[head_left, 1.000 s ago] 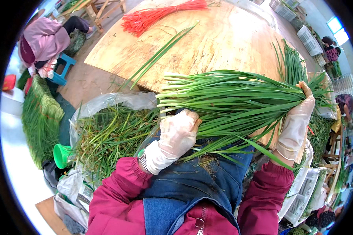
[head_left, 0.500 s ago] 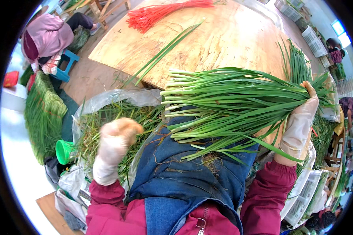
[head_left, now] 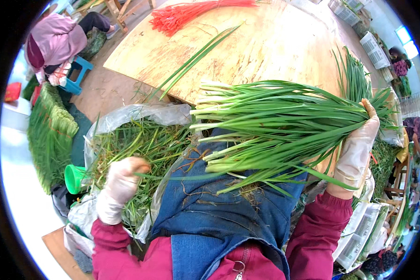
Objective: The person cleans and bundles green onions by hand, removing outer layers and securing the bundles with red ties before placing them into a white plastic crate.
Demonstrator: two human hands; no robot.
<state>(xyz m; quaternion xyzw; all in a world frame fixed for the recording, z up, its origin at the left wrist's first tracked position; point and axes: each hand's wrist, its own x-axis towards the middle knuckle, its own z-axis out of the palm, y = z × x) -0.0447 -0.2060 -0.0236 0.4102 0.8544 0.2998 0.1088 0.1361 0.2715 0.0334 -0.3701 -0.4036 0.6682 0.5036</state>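
Green chive bundle (head_left: 284, 126) gripped by right hand (head_left: 357, 149), left hand (head_left: 121, 184) fisted, pinching one blade, fingertips hidden.

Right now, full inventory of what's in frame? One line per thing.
bundle of green chives: one, green with pale ends, held over the lap
loose chive stalks: a few, green, on the wooden table
red ties: one pile, red, table's far edge
trimmings: one heap, green, in a clear plastic bag, lower left
green cup: one, beside the bag
stacked chives: one pile, far left
seated person: one, pink top, upper left
denim apron: one, blue, lap
left hand: gloved, over trimmings
right hand: gloved, gripping bundle
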